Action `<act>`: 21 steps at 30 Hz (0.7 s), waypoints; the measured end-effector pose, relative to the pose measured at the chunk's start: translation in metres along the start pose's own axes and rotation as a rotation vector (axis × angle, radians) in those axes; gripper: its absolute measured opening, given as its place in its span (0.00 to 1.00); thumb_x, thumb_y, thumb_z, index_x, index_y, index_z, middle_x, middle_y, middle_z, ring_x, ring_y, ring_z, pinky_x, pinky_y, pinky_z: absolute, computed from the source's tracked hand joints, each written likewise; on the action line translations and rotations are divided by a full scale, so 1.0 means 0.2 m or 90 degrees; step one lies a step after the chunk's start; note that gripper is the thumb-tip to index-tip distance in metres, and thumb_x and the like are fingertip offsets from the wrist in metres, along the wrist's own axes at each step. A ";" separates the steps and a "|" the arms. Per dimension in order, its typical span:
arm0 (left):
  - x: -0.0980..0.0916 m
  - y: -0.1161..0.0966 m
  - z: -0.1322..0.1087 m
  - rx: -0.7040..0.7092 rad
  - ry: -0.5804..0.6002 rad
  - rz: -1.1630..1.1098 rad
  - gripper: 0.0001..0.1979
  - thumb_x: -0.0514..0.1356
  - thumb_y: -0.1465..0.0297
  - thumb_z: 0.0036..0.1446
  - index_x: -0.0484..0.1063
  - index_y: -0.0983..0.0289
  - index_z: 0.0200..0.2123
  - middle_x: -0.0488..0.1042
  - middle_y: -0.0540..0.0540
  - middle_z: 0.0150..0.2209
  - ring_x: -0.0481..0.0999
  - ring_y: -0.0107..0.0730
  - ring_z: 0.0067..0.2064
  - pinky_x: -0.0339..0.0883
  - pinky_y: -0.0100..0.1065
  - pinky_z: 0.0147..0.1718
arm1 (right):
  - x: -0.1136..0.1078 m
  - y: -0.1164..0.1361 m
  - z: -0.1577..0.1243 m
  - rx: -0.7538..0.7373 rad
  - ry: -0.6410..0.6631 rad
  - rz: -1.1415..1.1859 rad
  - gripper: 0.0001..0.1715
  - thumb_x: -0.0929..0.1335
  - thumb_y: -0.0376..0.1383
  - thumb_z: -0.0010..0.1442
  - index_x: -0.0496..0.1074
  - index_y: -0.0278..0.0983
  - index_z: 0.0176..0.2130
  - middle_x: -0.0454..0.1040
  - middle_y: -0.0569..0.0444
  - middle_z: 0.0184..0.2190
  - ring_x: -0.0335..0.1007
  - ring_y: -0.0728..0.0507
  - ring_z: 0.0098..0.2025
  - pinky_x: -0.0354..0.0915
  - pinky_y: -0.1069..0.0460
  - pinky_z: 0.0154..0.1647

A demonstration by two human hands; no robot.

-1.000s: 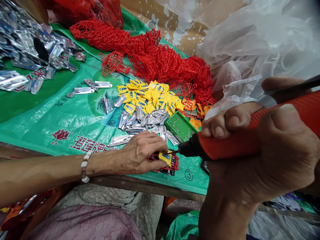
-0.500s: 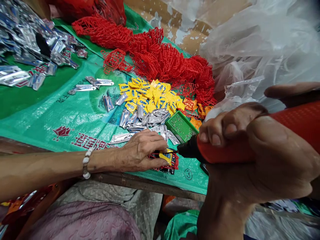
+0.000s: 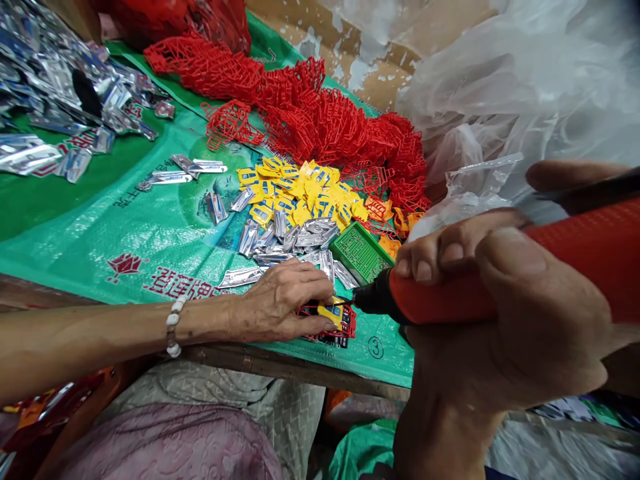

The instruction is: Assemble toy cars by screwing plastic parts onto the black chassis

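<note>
My left hand [image 3: 287,301], with a beaded bracelet at its wrist, grips a small toy vehicle [image 3: 346,321] at the table's front edge. The toy has a red frame, a black underside and a yellow piece [image 3: 331,312] on top; my fingers cover its left part. Wrapped in my right hand [image 3: 505,307] is a red electric screwdriver [image 3: 445,297] with a black nose. Its thin bit points left and meets the top of the yellow piece; whether a screw sits under the tip I cannot make out. A green basket [image 3: 363,253] holding tiny metal screws stands just behind the bit.
Yellow pieces [image 3: 300,190] and silvery parts [image 3: 280,240] are heaped behind my left hand. Farther back runs a long pile of red plastic frames [image 3: 320,113]. More silvery parts [image 3: 55,73] lie at the far left. Clear plastic bags [image 3: 520,87] bulge at the right.
The screwdriver and my right hand have shifted very slightly to the left. My left hand and the toy vehicle stay nearly in place.
</note>
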State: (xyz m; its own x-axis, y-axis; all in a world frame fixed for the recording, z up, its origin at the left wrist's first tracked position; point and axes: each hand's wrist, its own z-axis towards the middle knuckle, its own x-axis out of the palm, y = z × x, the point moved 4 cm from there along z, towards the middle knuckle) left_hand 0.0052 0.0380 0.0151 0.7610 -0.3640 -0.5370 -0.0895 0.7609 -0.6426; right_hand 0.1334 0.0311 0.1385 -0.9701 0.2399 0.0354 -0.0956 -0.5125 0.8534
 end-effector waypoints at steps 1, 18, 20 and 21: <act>0.00 0.00 0.00 0.001 -0.002 -0.004 0.17 0.58 0.59 0.68 0.73 0.68 0.38 0.78 0.59 0.37 0.77 0.40 0.41 0.66 0.38 0.44 | 0.00 0.02 0.00 -0.021 0.001 0.013 0.10 0.72 0.36 0.50 0.70 0.42 0.20 0.64 0.61 0.18 0.55 0.50 0.18 0.57 0.50 0.15; -0.07 -0.04 0.03 -0.012 -0.052 -0.024 0.13 0.63 0.66 0.64 0.74 0.70 0.46 0.77 0.61 0.41 0.74 0.43 0.46 0.69 0.43 0.47 | 0.01 0.07 0.10 -0.051 0.016 0.097 0.12 0.69 0.34 0.51 0.70 0.39 0.18 0.64 0.62 0.16 0.58 0.53 0.17 0.58 0.52 0.13; -0.08 -0.04 0.04 -0.016 -0.070 -0.046 0.11 0.63 0.68 0.65 0.74 0.69 0.45 0.78 0.60 0.41 0.75 0.41 0.46 0.69 0.41 0.47 | 0.02 0.08 0.09 -0.040 0.003 0.113 0.10 0.68 0.32 0.51 0.70 0.38 0.20 0.65 0.62 0.17 0.59 0.53 0.18 0.58 0.52 0.15; -0.09 -0.05 0.05 -0.005 -0.083 -0.051 0.09 0.63 0.69 0.65 0.75 0.69 0.44 0.78 0.60 0.40 0.75 0.39 0.46 0.69 0.40 0.47 | 0.03 0.08 0.08 -0.023 -0.010 0.114 0.10 0.67 0.30 0.51 0.70 0.38 0.20 0.65 0.62 0.18 0.60 0.53 0.19 0.59 0.52 0.17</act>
State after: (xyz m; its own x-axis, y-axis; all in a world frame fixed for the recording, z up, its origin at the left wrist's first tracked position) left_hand -0.0022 0.0423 0.0363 0.8428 -0.3504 -0.4084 -0.0296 0.7276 -0.6854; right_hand 0.1300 0.0380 0.1601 -0.9689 0.1549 0.1932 0.0699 -0.5772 0.8136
